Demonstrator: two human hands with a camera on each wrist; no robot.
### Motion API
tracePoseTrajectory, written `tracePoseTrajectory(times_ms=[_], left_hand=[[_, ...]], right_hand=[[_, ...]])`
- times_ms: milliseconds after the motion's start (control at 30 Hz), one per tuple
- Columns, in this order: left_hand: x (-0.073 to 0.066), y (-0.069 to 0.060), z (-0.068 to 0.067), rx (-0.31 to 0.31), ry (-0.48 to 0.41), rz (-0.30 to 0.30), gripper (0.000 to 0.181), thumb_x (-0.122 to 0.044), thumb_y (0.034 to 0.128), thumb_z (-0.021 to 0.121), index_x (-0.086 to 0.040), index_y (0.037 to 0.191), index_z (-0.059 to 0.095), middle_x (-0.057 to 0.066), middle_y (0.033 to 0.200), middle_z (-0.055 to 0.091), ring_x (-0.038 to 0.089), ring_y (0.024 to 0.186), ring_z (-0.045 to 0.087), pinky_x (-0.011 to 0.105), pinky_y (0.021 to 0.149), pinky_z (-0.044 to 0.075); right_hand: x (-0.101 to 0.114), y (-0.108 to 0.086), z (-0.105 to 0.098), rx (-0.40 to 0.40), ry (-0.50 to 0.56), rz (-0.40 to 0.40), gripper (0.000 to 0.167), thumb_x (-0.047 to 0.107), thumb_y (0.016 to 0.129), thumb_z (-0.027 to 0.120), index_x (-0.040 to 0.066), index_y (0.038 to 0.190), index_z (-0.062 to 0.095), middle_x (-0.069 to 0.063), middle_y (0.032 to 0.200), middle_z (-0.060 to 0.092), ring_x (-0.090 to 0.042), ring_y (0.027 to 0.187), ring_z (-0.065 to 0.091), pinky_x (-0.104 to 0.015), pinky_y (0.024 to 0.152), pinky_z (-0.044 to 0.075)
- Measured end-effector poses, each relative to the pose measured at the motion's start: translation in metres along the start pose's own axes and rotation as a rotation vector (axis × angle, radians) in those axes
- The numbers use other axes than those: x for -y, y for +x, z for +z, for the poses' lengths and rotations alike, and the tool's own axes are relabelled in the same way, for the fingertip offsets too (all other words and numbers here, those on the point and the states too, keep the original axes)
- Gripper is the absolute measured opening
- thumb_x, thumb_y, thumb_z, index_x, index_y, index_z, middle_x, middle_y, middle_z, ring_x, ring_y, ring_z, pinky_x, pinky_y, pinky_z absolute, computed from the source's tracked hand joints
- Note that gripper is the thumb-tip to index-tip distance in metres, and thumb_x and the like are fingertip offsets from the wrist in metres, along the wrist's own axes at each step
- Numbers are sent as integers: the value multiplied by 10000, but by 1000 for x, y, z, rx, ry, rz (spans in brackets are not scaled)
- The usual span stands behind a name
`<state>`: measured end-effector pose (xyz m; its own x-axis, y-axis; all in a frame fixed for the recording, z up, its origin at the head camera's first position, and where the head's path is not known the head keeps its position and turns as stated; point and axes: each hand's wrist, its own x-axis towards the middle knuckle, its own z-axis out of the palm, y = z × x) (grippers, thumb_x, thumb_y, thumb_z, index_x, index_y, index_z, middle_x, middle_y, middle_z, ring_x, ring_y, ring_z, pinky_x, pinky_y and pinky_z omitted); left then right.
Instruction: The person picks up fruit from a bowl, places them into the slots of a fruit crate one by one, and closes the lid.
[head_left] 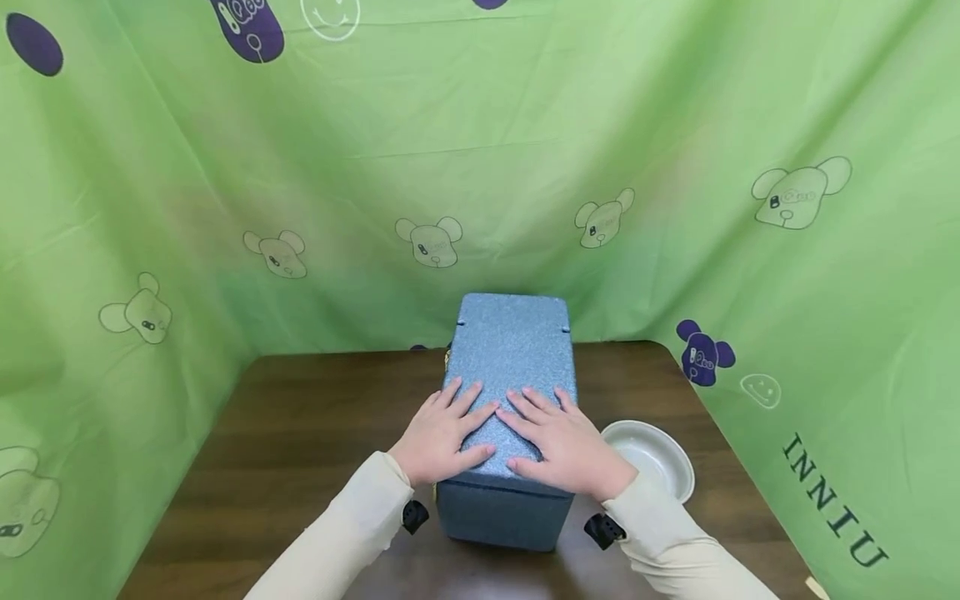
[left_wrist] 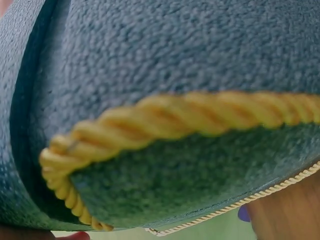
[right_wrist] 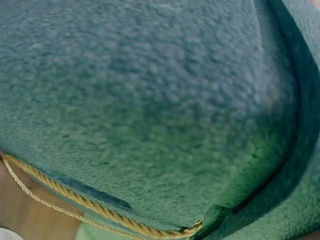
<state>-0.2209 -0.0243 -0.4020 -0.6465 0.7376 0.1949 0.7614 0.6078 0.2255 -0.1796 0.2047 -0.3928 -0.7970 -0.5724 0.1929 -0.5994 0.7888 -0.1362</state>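
A blue foam box (head_left: 502, 512) stands on the table with its lid (head_left: 513, 342) on top. My left hand (head_left: 444, 433) rests flat on the near left part of the lid, fingers spread. Beside it my right hand (head_left: 562, 442) lies on the near right part, also with spread fingers. The fingertips of both hands come close together near the lid's middle. In the left wrist view, a twisted yellow rope (left_wrist: 165, 117) runs along the box's side. Another stretch of yellow rope (right_wrist: 100, 202) shows at the bottom of the right wrist view, where the foam fills most of the picture.
A white bowl (head_left: 681, 471) stands right of the box, partly behind my right forearm. The brown wooden table (head_left: 322, 433) is enclosed by green cloth (head_left: 495, 183) printed with bear heads. A small pale object (head_left: 816, 588) shows at the table's right front edge.
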Motion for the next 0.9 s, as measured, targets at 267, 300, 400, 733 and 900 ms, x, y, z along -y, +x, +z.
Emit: tracePoseTrajectory(times_ms=[267, 300, 400, 733, 900], left_hand=[[1, -3, 6, -45, 66, 36, 589, -448, 940, 472, -123, 1431, 466, 189, 1491, 364, 451, 1373, 275, 556, 1049, 335], [1, -4, 7, -50, 56, 38, 586, -445, 938, 477, -121, 1426, 472, 192, 1488, 369, 451, 1371, 278, 550, 1050, 336], [2, -5, 10, -75, 43, 51, 564, -432, 941, 479, -120, 1411, 495, 190, 1478, 387, 447, 1367, 291, 544, 1053, 335], [18, 6, -3, 78, -41, 11, 558, -436, 960, 457, -171, 1450, 442, 125, 1537, 304, 359, 1422, 216, 549, 1083, 279], [34, 24, -10, 146, 7, -21, 571, -460, 977, 429, -183, 1476, 397, 143, 1554, 255, 329, 1438, 181, 519, 1107, 248]], right_hand=[[-1, -1, 9, 15, -47, -34, 599, 489, 938, 483, 151, 1432, 469, -119, 1488, 394, -327, 1386, 318, -641, 1071, 208], [-1, -1, 10, 16, -38, -28, 598, 489, 936, 487, 154, 1431, 471, -113, 1490, 392, -321, 1390, 313, -637, 1074, 203], [-1, -3, 12, -4, -19, -22, 577, 473, 933, 498, 157, 1415, 494, -105, 1481, 408, -317, 1384, 327, -637, 1072, 207], [-18, 5, 4, -36, 61, -35, 513, 372, 923, 550, 99, 1358, 555, -139, 1440, 458, -342, 1346, 383, -601, 1072, 245], [-42, 21, 0, 7, 59, 23, 555, 388, 937, 536, 70, 1391, 507, -204, 1470, 391, -394, 1370, 318, -597, 1083, 230]])
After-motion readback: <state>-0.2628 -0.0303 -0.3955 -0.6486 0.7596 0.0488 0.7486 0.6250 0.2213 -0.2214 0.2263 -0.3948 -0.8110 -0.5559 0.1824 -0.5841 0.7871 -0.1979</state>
